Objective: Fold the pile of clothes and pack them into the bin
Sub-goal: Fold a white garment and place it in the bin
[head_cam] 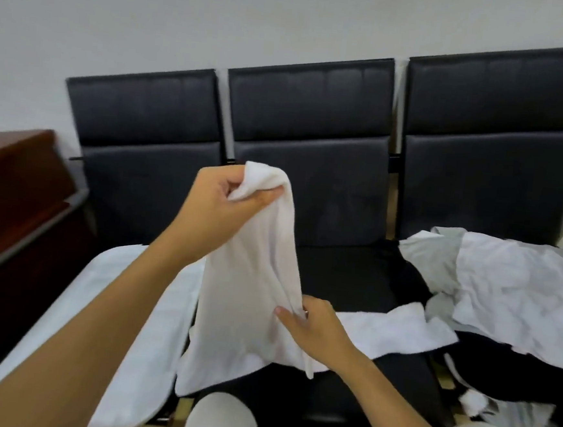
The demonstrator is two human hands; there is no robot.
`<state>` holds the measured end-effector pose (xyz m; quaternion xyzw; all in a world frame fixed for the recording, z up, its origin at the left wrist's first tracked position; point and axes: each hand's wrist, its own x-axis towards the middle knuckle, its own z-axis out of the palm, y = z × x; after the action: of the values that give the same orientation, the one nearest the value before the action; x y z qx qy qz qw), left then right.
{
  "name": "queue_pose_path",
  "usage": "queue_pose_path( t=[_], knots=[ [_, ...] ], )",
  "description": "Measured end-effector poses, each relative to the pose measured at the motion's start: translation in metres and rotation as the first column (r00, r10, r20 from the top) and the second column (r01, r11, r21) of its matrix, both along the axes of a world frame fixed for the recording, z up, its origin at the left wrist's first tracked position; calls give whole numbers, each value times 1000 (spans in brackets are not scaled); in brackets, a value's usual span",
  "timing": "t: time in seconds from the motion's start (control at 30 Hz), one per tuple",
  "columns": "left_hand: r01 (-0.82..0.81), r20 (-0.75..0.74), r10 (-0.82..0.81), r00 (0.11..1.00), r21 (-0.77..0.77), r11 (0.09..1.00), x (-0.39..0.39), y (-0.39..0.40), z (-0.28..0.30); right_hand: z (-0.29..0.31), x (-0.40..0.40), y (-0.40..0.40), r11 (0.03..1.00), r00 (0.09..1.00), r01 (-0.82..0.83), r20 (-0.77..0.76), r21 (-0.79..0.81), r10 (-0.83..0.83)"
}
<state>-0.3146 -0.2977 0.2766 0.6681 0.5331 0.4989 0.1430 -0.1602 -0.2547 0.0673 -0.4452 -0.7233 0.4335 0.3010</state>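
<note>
A white garment hangs in the air over the middle seat of a black bench. My left hand grips its bunched top end, raised in front of the backrest. Lower down, my right hand pinches the cloth's right edge, just above the seat. The garment's lower part drapes onto the seat and trails to the right. A pile of white, grey and black clothes covers the right seat. On the left seat lies a flat white cloth. No bin is in view.
A dark red wooden cabinet stands at the left beside the bench's grey armrest. A white wall rises behind the bench. My knees in light trousers show at the bottom edge, close to the seat front.
</note>
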Motion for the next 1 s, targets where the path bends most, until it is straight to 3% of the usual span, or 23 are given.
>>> queue_pose_path(
  t=[0.13, 0.23, 0.3, 0.47, 0.6, 0.67, 0.8, 1.0],
  knots=[
    [-48, -32, 46, 998, -36, 998, -23, -23, 5, 12, -33, -16, 989, 989, -141, -32, 55, 143],
    [-117, 61, 114, 992, 50, 992, -41, -40, 24, 5, -36, -18, 963, 955, -252, 188, 98, 231],
    [-165, 136, 151, 979, 102, 981, -55, -53, 41, -7, -34, -22, 957, 931, -286, 253, 48, 265],
    [-211, 189, 181, 965, 152, 966, -84, -84, 74, -27, -48, -55, 942, 949, -297, 62, -155, 310],
    [-230, 185, 197, 963, 178, 957, -96, -99, 82, -27, -69, -69, 983, 973, -185, 137, -5, 183],
    [-250, 184, 221, 958, 158, 955, -102, -104, 81, -19, -68, -68, 991, 987, -131, 96, 23, 128],
    [-302, 190, 280, 941, 98, 948, -105, -102, 71, -3, -80, -87, 955, 956, -266, 91, -132, 279],
    [-262, 88, 260, 962, 7, 965, -92, -95, 51, -14, -111, -100, 979, 964, -199, 188, 31, 190]
  ],
)
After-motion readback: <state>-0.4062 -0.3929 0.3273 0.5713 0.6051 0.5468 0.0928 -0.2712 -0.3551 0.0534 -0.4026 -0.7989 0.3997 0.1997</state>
